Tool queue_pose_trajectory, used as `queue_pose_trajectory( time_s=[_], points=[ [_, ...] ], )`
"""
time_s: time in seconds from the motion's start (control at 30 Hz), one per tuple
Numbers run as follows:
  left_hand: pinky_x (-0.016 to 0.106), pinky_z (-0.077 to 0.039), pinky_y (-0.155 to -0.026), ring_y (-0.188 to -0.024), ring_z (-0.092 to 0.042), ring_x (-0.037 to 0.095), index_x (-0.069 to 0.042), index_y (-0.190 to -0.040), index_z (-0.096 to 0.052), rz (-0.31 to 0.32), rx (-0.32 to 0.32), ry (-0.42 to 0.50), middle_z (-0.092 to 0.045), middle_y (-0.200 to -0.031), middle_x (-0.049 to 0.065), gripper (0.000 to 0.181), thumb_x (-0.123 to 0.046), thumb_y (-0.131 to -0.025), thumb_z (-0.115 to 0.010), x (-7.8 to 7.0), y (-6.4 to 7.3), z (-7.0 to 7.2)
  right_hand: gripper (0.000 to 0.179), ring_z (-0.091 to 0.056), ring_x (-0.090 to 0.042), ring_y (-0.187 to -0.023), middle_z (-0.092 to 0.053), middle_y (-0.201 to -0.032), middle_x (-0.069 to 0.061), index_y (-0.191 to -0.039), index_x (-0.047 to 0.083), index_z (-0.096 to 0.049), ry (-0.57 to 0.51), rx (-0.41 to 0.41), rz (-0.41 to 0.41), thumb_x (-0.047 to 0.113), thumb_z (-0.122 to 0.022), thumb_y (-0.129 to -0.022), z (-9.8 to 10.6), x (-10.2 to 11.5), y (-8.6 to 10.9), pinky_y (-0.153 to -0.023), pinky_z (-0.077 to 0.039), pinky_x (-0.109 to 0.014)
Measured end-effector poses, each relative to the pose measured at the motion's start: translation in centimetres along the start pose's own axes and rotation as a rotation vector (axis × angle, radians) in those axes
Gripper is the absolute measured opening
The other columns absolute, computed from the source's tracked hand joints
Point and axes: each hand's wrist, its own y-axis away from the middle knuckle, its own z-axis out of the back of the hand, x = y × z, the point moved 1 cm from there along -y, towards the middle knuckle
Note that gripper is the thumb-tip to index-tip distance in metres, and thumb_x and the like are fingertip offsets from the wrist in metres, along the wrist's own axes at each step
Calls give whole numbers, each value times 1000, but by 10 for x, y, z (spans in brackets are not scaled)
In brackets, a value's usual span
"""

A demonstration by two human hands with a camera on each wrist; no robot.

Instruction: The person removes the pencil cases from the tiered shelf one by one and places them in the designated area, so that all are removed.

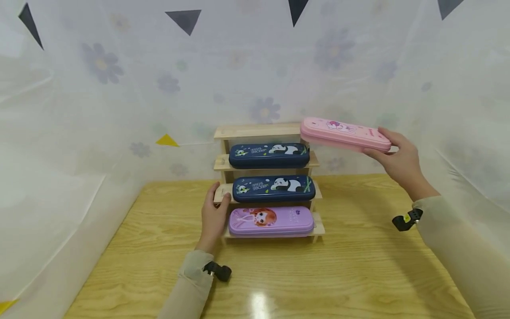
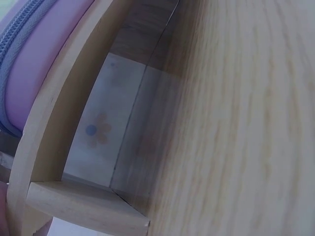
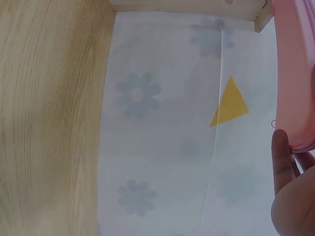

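Observation:
My right hand (image 1: 402, 161) grips the right end of a pink pencil case (image 1: 344, 133) with a cartoon rabbit on its lid, holding it in the air by the rack's top right. In the right wrist view the fingers (image 3: 283, 162) hold the case's end. The left hand (image 1: 214, 215) grips the left end of a shelf on a stepped wooden rack (image 1: 259, 130). On the lowest tier lies a purple pencil case (image 1: 287, 220) with a girl picture. Two dark blue panda pencil cases, an upper (image 1: 259, 155) and a lower (image 1: 263, 189), lie on the two tiers above it.
The rack stands on a wood-grain table (image 1: 279, 274) toward its back edge. A white flower-patterned sheet (image 1: 255, 66) hangs behind and at both sides. The bare top shelf is partly overlapped by the pink case. Black wrist cameras sit on both sleeves.

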Motion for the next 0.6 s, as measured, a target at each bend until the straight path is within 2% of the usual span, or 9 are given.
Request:
queue_pose_trajectory(
  time_s=[0.3,0.6],
  points=[
    [47,-39,-107,-128,-48,24,-17,-151,-40,-13,11,23,-42,-151,5,61,-40,-98,-59,3,1,0,73,-39,-27,-135,-39,-154,-4,-153,29,-38,31,-29,-43,38,-73,-89,12,-13,6,-81,-40,-13],
    [45,-39,-106,-124,-50,22,-19,-150,-41,-15,7,29,-43,-150,4,59,-39,-98,-60,0,1,1,75,-38,-23,-133,-37,-155,-5,-154,24,-37,14,-36,-81,35,-73,-89,20,-27,13,-73,-39,-7]
  ],
)
